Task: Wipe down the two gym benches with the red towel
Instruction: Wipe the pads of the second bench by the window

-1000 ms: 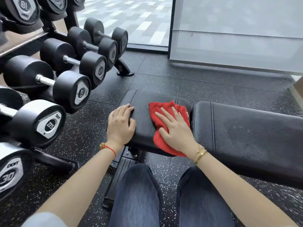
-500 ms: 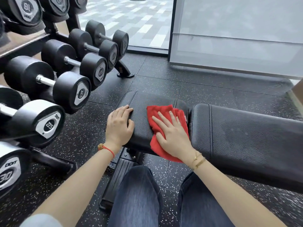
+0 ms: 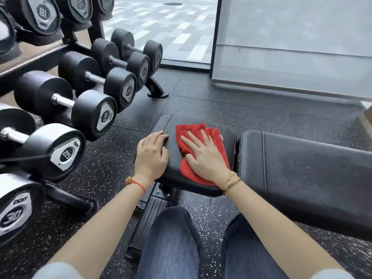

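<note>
Fingers (image 3: 193, 140) of the right hand (image 3: 205, 158) lie straight and slightly spread, pressing flat on a crumpled red cloth towel (image 3: 201, 150). The towel sits on the black textured leather seat pad (image 3: 175, 156) of a gym bench, covering the right half of that surface and hanging a little over its near edge. The left hand (image 3: 152, 158) rests on the left end of the same pad, its fingers together and bent over the far left edge, holding nothing else. A red string bracelet (image 3: 136, 183) circles the left wrist; thin gold bracelets (image 3: 231, 182) circle the right.

Just to the right of the seat pad, across a narrow gap, lies the long black leather back pad (image 3: 306, 178) of the bench, running off the right edge of the view. Under the seat, a black ribbed metal foot (image 3: 149, 224) of the frame stands on the black rubber floor (image 3: 201, 101) flecked with white. The person's knees in dark blue jeans (image 3: 171, 244) fill the bottom centre.

On the left, a metal rack (image 3: 155, 87) holds rows of black round-headed dumbbells (image 3: 90, 111) with chrome handles. Their silver end plates carry numbers: 30, 27.5, 32.5 and, on an upper tier, 18. A short brand word sits beside the numbers, too small to read surely.

Beyond the floor is a frosted glass panel (image 3: 291, 41) and, left of it, clear glass showing grey and white paving (image 3: 161, 21) outside.
</note>
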Motion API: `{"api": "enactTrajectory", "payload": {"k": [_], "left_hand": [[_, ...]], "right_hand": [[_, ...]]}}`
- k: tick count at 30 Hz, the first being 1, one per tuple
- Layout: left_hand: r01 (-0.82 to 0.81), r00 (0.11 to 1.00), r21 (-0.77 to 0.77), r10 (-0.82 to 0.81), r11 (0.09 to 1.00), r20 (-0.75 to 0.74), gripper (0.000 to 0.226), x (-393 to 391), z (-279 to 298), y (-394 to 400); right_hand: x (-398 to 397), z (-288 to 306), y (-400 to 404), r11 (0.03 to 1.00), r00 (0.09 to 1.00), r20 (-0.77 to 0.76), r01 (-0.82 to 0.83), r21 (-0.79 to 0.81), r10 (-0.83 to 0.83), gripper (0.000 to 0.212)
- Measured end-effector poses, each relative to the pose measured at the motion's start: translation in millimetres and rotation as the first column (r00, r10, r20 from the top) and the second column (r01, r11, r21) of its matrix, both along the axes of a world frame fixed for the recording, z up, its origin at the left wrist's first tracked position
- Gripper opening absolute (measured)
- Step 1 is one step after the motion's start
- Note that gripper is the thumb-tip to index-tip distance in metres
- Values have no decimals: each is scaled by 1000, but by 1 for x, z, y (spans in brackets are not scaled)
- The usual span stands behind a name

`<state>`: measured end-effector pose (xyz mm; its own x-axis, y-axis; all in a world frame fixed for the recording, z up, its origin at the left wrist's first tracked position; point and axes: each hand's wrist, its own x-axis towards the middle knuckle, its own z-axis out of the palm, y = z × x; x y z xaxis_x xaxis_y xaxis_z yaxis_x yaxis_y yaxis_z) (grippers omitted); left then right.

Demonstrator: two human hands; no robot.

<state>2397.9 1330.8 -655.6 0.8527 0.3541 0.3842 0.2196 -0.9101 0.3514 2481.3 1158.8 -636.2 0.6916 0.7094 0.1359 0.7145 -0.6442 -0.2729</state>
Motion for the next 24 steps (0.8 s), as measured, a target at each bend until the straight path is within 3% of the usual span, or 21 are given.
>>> {"api": "enactTrajectory", "payload": {"k": [3, 10, 17, 24], "left_hand": [[11, 1000, -22, -11, 1000, 0, 47, -2, 2, 1], [-95, 995, -63, 93, 993, -29, 41, -44, 2, 24], [-131, 991, -202, 120, 971, -64, 44, -56, -7, 28], [-152, 986, -148, 140, 977, -85, 45, -62, -7, 30]], "right_hand": [[2, 0, -2, 1000, 998, -50, -24, 1, 24, 57], [31, 10, 65, 994, 989, -117, 86, -61, -93, 56], [-19, 1, 72, 983, 982, -33, -183, 21, 184, 57], [18, 2, 67, 1000, 997, -72, 6, 4, -6, 55]]}}
